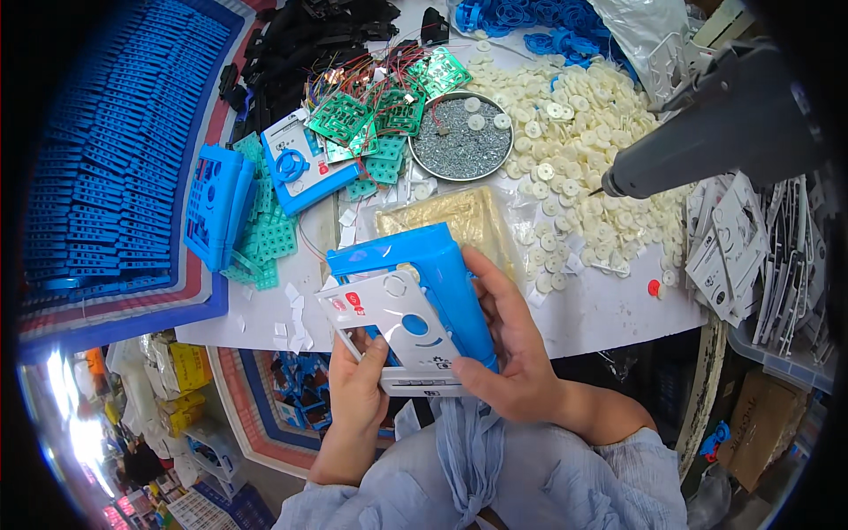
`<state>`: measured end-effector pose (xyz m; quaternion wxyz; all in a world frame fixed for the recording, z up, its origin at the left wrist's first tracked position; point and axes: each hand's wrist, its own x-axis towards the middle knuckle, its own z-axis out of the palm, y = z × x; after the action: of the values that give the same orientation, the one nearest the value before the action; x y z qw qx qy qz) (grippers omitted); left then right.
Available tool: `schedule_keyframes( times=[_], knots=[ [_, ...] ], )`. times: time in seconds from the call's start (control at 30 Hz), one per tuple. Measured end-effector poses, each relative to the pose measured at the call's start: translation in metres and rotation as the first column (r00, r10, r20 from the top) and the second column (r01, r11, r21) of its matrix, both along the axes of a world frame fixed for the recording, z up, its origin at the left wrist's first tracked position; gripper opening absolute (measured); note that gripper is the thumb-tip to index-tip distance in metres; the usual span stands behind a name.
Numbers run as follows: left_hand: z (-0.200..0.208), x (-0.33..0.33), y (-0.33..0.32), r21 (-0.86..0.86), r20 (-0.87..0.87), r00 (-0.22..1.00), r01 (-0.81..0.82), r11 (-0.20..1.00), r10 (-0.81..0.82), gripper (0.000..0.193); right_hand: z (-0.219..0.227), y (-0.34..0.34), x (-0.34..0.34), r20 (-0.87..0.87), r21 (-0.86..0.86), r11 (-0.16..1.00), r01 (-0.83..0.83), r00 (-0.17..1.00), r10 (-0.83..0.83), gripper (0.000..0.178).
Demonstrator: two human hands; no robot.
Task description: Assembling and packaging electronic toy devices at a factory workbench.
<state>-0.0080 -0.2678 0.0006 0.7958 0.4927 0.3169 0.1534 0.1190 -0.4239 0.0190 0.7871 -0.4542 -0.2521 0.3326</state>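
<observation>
In front of my body, over the table's near edge, I hold a blue plastic casing (465, 300) together with a white printed faceplate (386, 305). My left hand (358, 380) grips the faceplate's lower left side, its thumb on the front. My right hand (517, 353) wraps around the casing's right side, and its thumb presses near the faceplate's lower corner. The faceplate lies tilted across the casing, so their edges do not line up. A gold-coloured, plastic-wrapped slab (450, 221) is on the table just beyond the casing.
A round tin of small screws (464, 146) stands beside a heap of cream discs (574, 132). Green circuit boards (344, 119) lie near blue casings (216, 208). A dark power screwdriver (671, 155) hangs at right, above stacked white faceplates (729, 247). Blue parts (106, 159) fill a crate at left.
</observation>
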Motion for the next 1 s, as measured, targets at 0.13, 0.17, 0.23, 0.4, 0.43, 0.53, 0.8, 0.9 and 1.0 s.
schedule_keyframes(
  times=[0.13,0.17,0.23,0.4,0.43,0.53,0.8,0.9,1.0],
  knots=[
    [0.003,0.002,-0.001,0.037,0.004,1.0,-0.021,0.999,0.021,0.046,0.002,0.0,0.0,-0.016,-0.019,1.0,-0.017,1.0,0.017,0.084],
    [0.003,0.001,-0.001,0.046,-0.001,1.0,-0.016,0.999,0.017,0.046,0.002,0.0,0.0,-0.016,-0.021,1.0,-0.015,1.0,0.015,0.084],
    [0.002,-0.001,0.0,0.063,-0.009,1.0,-0.008,0.998,0.008,0.045,0.001,0.0,-0.001,-0.016,-0.027,1.0,-0.01,1.0,0.009,0.084],
    [0.004,-0.001,-0.001,0.046,-0.014,1.0,0.003,0.999,-0.002,0.044,0.002,0.0,-0.001,-0.01,-0.027,1.0,-0.007,1.0,0.007,0.084],
    [0.004,-0.002,-0.001,0.049,-0.019,1.0,0.005,0.999,-0.004,0.043,0.001,0.0,-0.001,-0.014,-0.017,1.0,-0.014,1.0,0.013,0.084],
    [0.004,-0.003,-0.001,0.04,-0.037,0.999,0.003,0.999,-0.002,0.043,-0.001,0.0,-0.002,-0.023,-0.013,1.0,-0.022,1.0,0.021,0.084],
    [0.033,-0.022,-0.003,0.481,-0.144,0.989,0.109,0.87,-0.044,0.066,-0.015,0.001,0.004,-0.258,0.061,0.995,-0.084,0.961,0.097,0.087],
    [0.041,-0.02,-0.01,0.441,-0.069,0.997,-0.011,0.898,0.046,0.062,-0.013,0.004,-0.001,-0.313,0.147,0.985,-0.094,0.94,0.137,0.087],
    [0.029,-0.011,0.001,0.023,0.032,0.997,-0.064,0.998,0.063,0.052,-0.01,0.005,-0.006,-0.221,0.133,0.99,-0.056,0.972,0.084,0.086]
  ],
)
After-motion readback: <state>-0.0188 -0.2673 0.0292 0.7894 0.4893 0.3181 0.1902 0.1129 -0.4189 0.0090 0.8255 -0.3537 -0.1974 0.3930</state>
